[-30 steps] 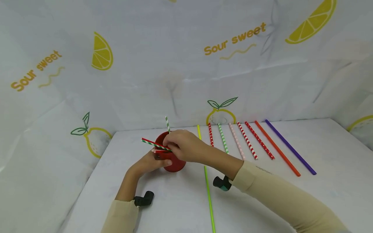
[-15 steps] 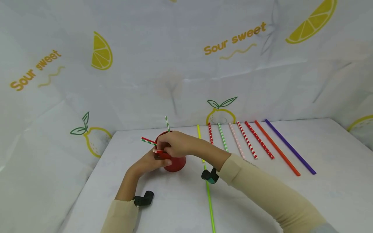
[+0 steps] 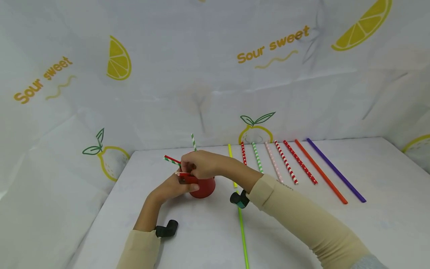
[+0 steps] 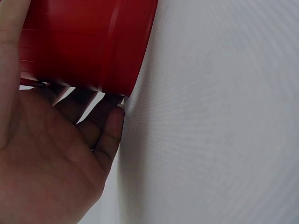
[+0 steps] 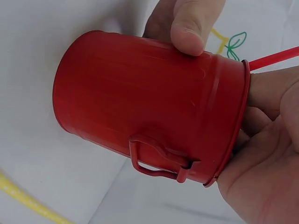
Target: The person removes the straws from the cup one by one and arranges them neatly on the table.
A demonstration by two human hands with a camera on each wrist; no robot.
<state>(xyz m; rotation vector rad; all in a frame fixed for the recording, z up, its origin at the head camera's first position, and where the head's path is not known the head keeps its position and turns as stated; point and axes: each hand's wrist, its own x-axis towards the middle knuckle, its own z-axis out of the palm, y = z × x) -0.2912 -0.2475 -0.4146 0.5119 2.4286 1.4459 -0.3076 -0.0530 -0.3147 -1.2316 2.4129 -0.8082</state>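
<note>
A small red metal bucket (image 3: 203,188) with a side handle (image 5: 156,161) stands upright on the table. My left hand (image 3: 172,186) grips it from the left, thumb on the near side and fingers around the far side. My right hand (image 3: 204,164) is over the mouth, its fingertips dipping inside the rim in the right wrist view; I cannot tell whether they hold anything. A red straw (image 3: 172,158) and a green-and-white striped straw (image 3: 171,161) lean out to the left. One pale-ended straw (image 3: 183,174) pokes out below them, and another green striped straw (image 3: 193,142) stands at the back.
To the right lies a row of straws, from a yellow straw (image 3: 230,151) through several patterned ones to an orange straw (image 3: 320,172) and a purple straw (image 3: 336,170). A lime green straw (image 3: 243,235) lies nearer the front. A lemon-printed cloth (image 3: 161,93) hangs behind the table.
My right hand has moved slightly left and lower over the bucket's mouth, covering more of the leaning straws. My left hand keeps its grip, and the straw row is unchanged.
</note>
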